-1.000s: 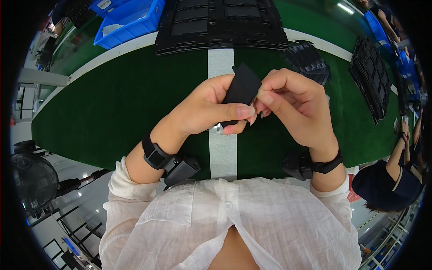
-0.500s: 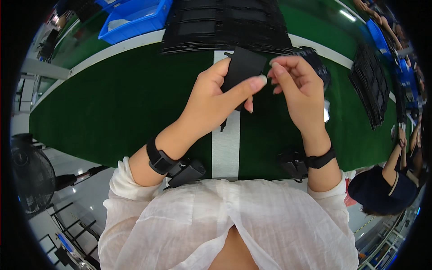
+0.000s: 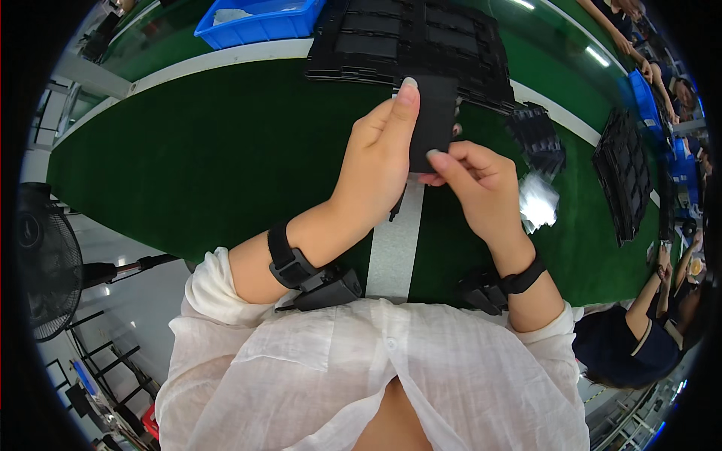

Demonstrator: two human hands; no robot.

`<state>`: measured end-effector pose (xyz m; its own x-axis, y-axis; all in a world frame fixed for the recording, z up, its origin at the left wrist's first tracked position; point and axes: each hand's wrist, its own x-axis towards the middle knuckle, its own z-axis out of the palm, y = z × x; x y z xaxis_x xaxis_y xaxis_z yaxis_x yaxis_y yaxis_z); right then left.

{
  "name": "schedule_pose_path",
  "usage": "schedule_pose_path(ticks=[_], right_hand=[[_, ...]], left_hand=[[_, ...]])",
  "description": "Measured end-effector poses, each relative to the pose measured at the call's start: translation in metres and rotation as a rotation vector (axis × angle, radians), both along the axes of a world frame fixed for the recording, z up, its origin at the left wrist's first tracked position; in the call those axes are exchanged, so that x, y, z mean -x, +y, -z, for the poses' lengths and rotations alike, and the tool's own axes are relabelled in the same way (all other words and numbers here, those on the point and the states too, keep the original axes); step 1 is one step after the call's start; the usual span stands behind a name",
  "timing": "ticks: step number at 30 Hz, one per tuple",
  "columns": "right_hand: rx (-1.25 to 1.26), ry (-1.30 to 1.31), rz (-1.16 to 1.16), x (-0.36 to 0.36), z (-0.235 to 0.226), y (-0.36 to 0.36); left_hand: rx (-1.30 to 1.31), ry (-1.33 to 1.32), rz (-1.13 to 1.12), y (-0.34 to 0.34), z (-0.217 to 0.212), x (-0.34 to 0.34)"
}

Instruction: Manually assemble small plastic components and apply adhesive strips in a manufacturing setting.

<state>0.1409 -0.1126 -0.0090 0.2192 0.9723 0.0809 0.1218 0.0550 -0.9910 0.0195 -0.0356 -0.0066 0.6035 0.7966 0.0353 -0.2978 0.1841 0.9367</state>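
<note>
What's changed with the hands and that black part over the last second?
Both hands, left hand and right hand, carried the flat black part forward toward the black tray and turned it more upright. Both hands still grip it; tray and blue bin haven't moved.

A factory assembly line: a long green surface [image 3: 188, 158] carries black moulded trays [image 3: 421, 37], blue bins [image 3: 256, 19] at its far edge, co-workers [image 3: 632, 338] alongside.

Two hands [image 3: 380, 161] [image 3: 477, 188], one black card [image 3: 434, 120]
</note>
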Motion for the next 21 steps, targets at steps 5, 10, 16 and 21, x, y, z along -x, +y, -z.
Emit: schedule_pose_path(ticks=[5,10,16,21], right_hand=[[0.072,0.586,-0.413,-0.021,-0.008,-0.005],[0.208,0.755,-0.506,-0.016,-0.011,-0.004],[-0.06,0.006,-0.115,-0.017,-0.013,-0.006],[-0.109,-0.191,-0.04,-0.015,-0.011,-0.008]], left_hand=[[-0.5,-0.248,-0.085,0.028,0.001,0.006],[-0.442,-0.173,0.14,0.029,-0.015,0.019],[-0.433,-0.012,0.042,0.022,-0.015,0.014],[-0.019,-0.074,0.131,0.013,-0.017,0.013]])
